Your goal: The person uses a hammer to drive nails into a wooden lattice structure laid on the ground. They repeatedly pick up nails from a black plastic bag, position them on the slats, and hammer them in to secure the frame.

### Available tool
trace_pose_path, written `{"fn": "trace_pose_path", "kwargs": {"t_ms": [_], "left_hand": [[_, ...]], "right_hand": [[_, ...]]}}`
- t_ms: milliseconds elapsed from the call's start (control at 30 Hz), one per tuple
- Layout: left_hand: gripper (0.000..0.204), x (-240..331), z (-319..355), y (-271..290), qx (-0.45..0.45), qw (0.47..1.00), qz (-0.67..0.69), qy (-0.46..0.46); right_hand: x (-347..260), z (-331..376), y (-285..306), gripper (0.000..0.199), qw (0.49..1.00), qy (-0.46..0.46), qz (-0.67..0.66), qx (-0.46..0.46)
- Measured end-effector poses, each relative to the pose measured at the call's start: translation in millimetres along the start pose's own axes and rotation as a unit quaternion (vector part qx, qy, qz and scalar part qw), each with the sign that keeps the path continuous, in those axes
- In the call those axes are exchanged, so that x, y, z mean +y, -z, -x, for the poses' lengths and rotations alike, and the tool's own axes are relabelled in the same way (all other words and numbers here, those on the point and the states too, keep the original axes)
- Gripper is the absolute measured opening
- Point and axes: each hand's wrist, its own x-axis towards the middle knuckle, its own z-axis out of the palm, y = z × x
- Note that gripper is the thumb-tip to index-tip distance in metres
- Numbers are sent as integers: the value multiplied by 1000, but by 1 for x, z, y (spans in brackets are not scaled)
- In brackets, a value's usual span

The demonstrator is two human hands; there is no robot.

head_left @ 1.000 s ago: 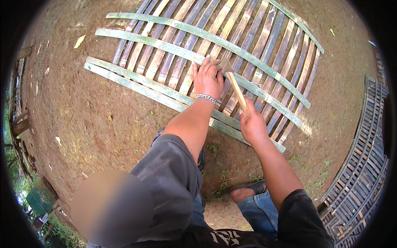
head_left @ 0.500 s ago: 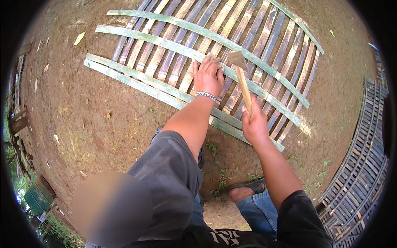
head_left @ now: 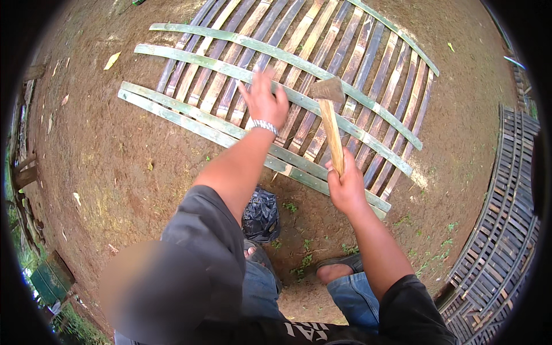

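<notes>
A lattice panel of split bamboo lies on the ground, its dark and pale slats point(head_left: 287, 129) crossed by long green bamboo strips point(head_left: 227, 70). My left hand point(head_left: 267, 106), a chain bracelet at its wrist, hovers over or lightly touches the second green strip; its fingers are spread, empty and partly blurred. In my right hand point(head_left: 347, 184) is the wooden handle point(head_left: 332, 132) of a hammer with a blocky brown head point(head_left: 328, 90). The hammer head is over the panel, between two green strips; whether it touches them I cannot tell.
Near my feet sits a black plastic bag point(head_left: 261, 215) on the brown dirt ground point(head_left: 115, 172). Another slatted bamboo panel point(head_left: 489, 247) lies along the right side. Wooden posts and greenery edge the far left, beside a green box-like object point(head_left: 50, 282).
My left hand has shifted left along the green strip, and its fingers have spread. The hammer has swung more upright, its head a little left. The black bag has come into view.
</notes>
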Motion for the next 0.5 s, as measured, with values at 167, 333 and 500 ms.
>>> {"fn": "trace_pose_path", "kwargs": {"t_ms": [167,333,500], "left_hand": [[57,-22,-78,-25,-13,976,-203,-80],[56,-12,-76,-20,-108,968,-201,-101],[54,-9,-68,-20,-139,966,-202,-89]], "right_hand": [[0,4,-10,51,998,-40,34,-19],[3,-4,-12,49,998,28,46,17],[11,-12,-12,49,991,58,122,-9]]}}
